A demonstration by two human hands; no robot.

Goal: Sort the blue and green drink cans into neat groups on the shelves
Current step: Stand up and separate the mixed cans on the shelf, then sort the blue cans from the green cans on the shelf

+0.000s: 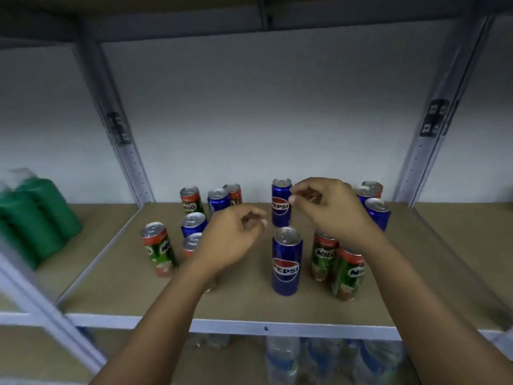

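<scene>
Hovering over the shelf, both hands hold nothing. The left hand and right hand show loosely curled fingers beside upright blue cans and green cans.

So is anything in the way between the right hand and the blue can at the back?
Nothing visible is. The right hand hovers just right of the upright back Pepsi can, its fingers curled beside the can's top, with nothing between them. The front Pepsi can stands nearer the camera, out of that path.
</scene>
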